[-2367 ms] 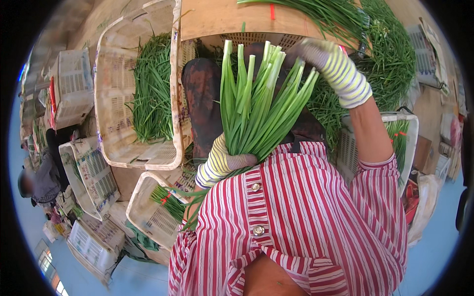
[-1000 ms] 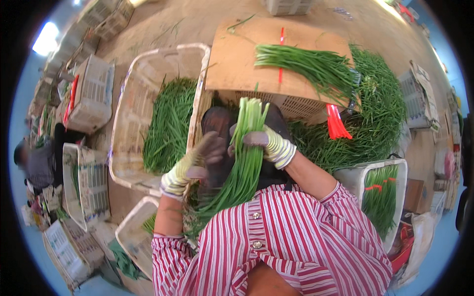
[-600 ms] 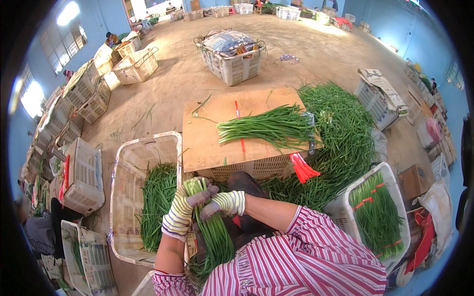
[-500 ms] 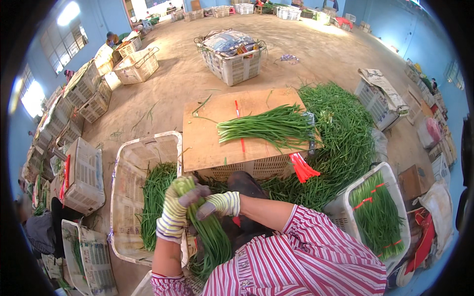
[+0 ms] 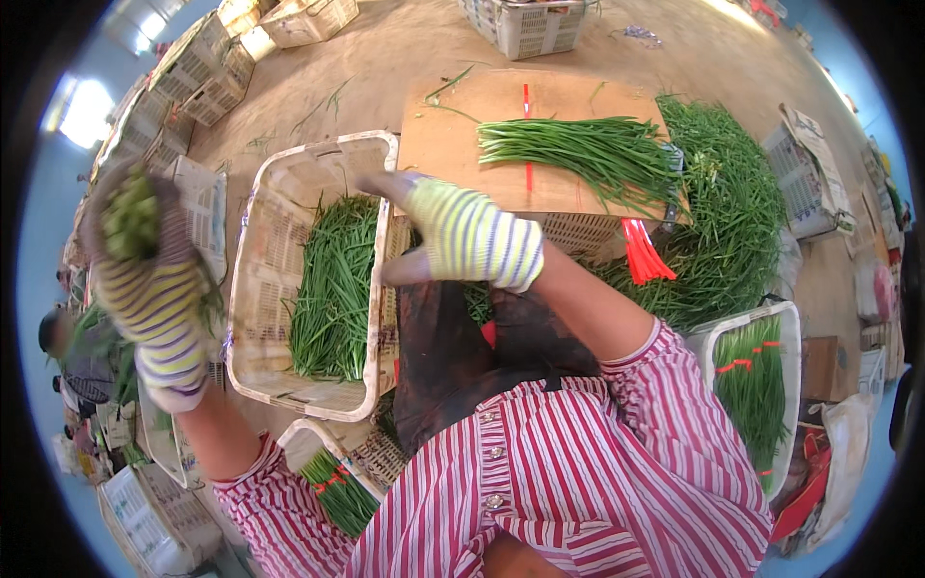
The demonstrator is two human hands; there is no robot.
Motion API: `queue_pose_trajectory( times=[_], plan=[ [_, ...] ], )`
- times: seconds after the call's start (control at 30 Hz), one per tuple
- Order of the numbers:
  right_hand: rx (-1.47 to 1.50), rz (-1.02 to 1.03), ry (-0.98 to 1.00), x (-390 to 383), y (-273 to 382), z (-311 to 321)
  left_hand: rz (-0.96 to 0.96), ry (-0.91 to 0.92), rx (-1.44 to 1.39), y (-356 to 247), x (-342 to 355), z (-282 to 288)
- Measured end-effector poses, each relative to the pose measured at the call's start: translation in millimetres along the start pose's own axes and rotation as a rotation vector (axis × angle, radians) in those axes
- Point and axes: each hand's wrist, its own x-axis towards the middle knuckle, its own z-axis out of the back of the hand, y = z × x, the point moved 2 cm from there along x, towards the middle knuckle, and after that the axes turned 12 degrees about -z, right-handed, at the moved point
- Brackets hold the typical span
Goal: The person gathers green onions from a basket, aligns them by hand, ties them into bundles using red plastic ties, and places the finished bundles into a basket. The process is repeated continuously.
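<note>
Presently gripping a green bunch (image 5: 132, 217) in the closed left hand (image 5: 146, 289), out to the left, past the left rim of the pale crate (image 5: 255, 328). Holding the right hand (image 5: 448, 231) with thumb and fingers spread, across that crate's right rim in view, contact unclear. Farther out, see loose stalks (image 5: 578, 149) on the tabletop (image 5: 438, 159), bare board to their left, open floor (image 5: 385, 77) beyond its far edge.

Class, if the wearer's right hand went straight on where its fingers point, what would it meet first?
Probably the large pale crate: the right hand points left across its rim, though depth is unclear and it may pass above.
</note>
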Motion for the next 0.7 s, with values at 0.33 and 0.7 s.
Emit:
queue_pose_trajectory(
  times=[0.33,0.7],
  plan=[
    [0.936,0.171,-0.265,37.9,9.6,-37.2,0.118,-0.147,-0.379,-46.4,20.4,-122.6],
    [-0.916,-0.217,-0.41,40.5,-91.8,175.5,0.555,-0.166,-0.916,87.4,-44.4,-273.3]
  ],
)
